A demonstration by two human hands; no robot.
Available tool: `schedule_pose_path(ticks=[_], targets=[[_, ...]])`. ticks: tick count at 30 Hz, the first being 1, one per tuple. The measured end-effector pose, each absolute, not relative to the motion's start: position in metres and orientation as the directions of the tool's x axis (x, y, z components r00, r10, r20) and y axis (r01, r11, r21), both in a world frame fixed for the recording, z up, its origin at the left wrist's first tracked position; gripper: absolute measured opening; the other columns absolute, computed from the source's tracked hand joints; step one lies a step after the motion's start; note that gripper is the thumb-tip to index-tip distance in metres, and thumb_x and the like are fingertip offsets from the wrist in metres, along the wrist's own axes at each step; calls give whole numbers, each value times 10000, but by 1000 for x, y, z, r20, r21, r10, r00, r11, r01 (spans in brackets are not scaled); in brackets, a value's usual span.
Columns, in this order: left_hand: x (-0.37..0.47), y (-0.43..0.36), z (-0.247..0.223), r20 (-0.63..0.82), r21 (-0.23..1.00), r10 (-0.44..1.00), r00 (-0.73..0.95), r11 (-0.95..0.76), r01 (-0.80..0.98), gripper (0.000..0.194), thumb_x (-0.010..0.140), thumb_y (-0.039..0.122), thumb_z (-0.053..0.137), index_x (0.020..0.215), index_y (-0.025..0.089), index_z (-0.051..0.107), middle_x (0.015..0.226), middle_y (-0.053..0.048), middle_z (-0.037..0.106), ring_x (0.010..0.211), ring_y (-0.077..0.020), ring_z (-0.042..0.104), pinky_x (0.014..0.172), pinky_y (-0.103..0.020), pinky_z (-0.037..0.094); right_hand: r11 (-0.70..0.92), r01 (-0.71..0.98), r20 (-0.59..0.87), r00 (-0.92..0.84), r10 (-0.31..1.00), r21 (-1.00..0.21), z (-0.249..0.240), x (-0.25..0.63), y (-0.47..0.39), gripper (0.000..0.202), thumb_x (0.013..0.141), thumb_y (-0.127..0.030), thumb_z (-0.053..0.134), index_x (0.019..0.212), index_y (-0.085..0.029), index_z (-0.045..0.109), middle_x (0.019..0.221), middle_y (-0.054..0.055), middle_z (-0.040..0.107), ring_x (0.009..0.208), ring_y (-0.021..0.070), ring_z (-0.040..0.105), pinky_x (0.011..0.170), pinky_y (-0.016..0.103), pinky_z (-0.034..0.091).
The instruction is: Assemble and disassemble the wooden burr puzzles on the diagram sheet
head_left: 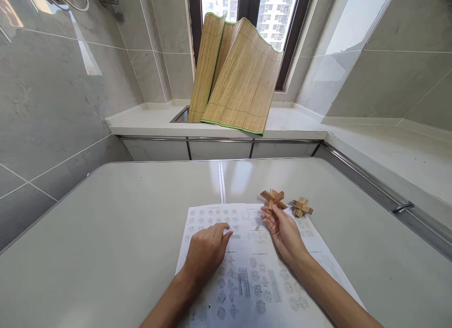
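A large printed sheet covered with small puzzle diagrams lies on the table. My left hand rests over its left half, index finger and thumb apart, the other fingers curled under, holding nothing. At the sheet's far right edge, my right hand is turned partly palm up, with its fingertips at the near side of a wooden burr puzzle of interlocking sticks, gripping it. A second wooden burr puzzle, marked with a dark figure, sits just right of it, apart from the hand.
The pale table has a seam running away from me. Behind it, a rolled-open bamboo mat with green edging leans on the white ledge before a window. Tiled walls stand on both sides, and a metal rail runs along the right.
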State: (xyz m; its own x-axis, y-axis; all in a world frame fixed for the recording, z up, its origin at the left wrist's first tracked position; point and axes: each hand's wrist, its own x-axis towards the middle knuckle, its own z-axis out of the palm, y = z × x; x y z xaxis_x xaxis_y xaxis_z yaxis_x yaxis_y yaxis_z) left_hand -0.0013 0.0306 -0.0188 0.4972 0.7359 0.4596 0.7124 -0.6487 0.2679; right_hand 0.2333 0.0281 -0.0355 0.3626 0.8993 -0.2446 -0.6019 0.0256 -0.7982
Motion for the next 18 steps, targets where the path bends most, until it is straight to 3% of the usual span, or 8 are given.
schedule_pose_path(ticks=[4,12,18], targets=[[-1,30,-15,461,283,733,500,-656,700,280,1049,283,398,956,194,647,762,-20,732,618,-156,674,572,-258,464,83,-600,-229,425,876,-796,-46,247,36,253,824,-358,801,982,-201,679,937,72,773,754,185,748,637,262,669],[-1,29,-13,420,320,757,501,-640,698,275,1049,274,410,927,194,643,752,-8,725,611,-152,659,562,-249,437,131,-702,-236,400,885,-700,-43,255,43,168,835,-276,775,940,-218,658,814,15,715,719,142,700,633,236,647],[-1,29,-12,428,295,741,518,-656,695,270,1041,256,417,888,194,630,779,-12,732,637,-153,664,578,-260,438,-47,-691,-203,146,968,-721,-25,237,35,288,768,-337,846,854,-216,599,721,-35,596,557,93,539,479,206,503]])
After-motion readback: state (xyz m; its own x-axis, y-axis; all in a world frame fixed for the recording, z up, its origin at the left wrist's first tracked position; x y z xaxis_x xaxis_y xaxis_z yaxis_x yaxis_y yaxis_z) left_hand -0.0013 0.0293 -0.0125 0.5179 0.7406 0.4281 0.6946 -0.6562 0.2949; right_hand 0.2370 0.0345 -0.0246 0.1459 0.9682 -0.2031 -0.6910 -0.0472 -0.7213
